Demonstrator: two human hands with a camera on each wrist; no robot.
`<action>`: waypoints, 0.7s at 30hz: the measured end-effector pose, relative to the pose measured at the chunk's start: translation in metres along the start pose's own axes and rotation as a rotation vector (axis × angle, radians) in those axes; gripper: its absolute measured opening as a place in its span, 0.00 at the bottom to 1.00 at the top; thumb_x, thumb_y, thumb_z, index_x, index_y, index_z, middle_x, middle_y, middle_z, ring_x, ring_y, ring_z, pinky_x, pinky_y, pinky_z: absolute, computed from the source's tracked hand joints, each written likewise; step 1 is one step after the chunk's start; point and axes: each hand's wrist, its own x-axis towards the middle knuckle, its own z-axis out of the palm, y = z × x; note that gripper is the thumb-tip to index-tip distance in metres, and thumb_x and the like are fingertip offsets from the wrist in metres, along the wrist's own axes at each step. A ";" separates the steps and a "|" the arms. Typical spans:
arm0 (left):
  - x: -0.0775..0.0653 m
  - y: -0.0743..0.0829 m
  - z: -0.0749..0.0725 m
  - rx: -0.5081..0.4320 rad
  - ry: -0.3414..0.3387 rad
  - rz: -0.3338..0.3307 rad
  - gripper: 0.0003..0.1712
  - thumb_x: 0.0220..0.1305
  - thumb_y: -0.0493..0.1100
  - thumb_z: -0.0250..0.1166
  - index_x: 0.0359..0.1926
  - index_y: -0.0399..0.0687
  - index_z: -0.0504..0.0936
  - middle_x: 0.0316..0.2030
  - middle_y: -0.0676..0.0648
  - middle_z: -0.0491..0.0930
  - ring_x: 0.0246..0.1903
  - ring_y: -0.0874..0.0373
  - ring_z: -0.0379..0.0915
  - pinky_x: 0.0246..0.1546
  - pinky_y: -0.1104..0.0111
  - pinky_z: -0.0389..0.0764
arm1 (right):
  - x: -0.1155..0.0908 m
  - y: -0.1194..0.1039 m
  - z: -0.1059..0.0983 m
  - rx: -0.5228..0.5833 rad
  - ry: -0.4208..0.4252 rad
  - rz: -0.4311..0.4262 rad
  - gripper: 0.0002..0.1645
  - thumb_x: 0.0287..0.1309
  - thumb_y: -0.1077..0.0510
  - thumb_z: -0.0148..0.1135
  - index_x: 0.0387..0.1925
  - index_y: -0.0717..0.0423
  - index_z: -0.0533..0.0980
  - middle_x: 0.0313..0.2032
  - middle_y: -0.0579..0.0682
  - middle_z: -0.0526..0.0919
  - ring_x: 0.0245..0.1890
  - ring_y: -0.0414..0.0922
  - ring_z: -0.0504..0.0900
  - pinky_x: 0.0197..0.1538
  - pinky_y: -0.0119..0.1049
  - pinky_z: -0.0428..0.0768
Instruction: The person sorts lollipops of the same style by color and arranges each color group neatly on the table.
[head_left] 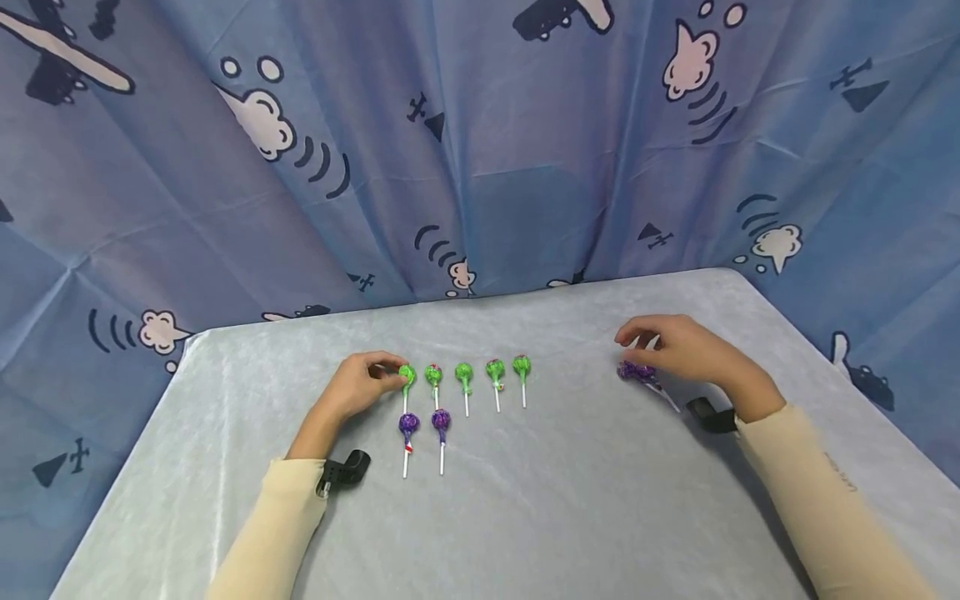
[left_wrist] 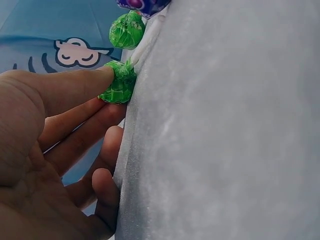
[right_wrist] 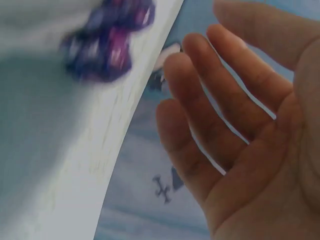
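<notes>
My left hand (head_left: 358,387) pinches the green-wrapped head of the leftmost green lollipop (left_wrist: 121,82) between thumb and fingers, its white stick lying toward me on the table. To its right, several more green lollipops (head_left: 464,372) continue the row. Below the two leftmost green ones lie two purple lollipops, one on the left (head_left: 408,424) and one beside it (head_left: 441,419). Over at the right, my right hand (head_left: 686,348) hovers above a small bunch of purple lollipops (head_left: 637,372). Its fingers are loosely bent and apart from the purple wrappers (right_wrist: 100,55), which look blurred.
A pale grey cloth covers the table (head_left: 570,500). Behind it hangs a blue curtain (head_left: 525,208) with cartoon prints. Black wrist cameras sit on both wrists, the left one (head_left: 348,469) and the right one (head_left: 708,415) close to the tabletop.
</notes>
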 end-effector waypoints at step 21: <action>0.001 0.000 -0.001 -0.001 -0.011 0.007 0.17 0.62 0.46 0.70 0.51 0.49 0.86 0.46 0.44 0.85 0.45 0.51 0.77 0.39 0.66 0.74 | -0.009 0.036 -0.002 0.036 -0.194 0.072 0.19 0.57 0.54 0.71 0.51 0.52 0.82 0.49 0.50 0.86 0.47 0.46 0.82 0.50 0.43 0.81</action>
